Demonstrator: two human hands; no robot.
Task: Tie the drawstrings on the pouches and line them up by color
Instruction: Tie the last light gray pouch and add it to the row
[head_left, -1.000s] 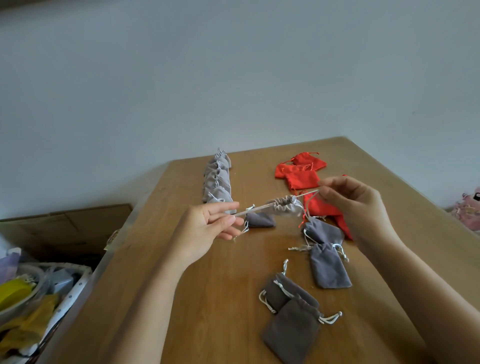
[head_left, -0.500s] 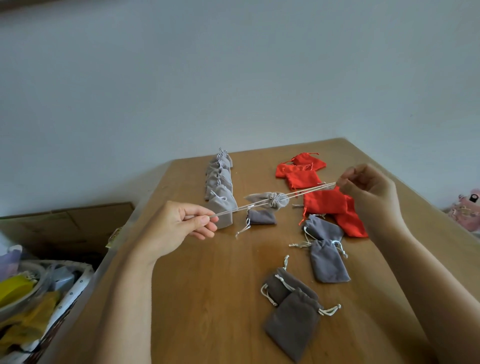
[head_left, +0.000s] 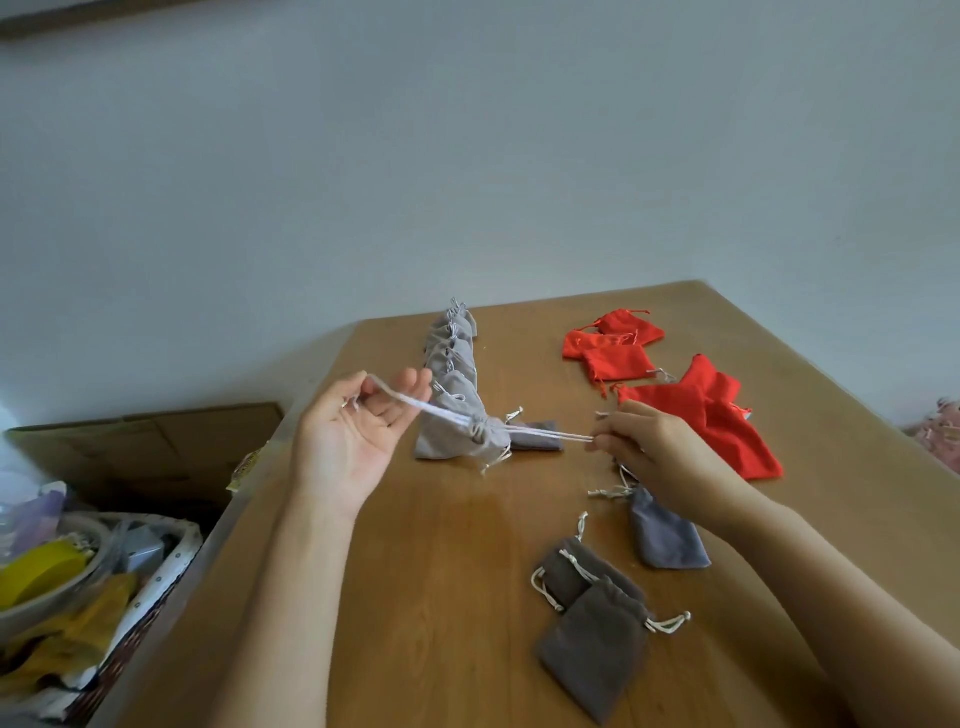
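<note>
Two cords (head_left: 415, 407), pinched by left hand (head_left: 353, 447) and right hand (head_left: 649, 452), were taut; a slip could reopen the pouch (head_left: 447, 441).

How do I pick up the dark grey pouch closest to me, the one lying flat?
Probably by the cords at its neck. The nearest dark grey pouch lies flat on the table, so its body gives little to pinch. Its cream drawstring sticks out to the right, free of the pouch behind it, so come from the right.
</note>
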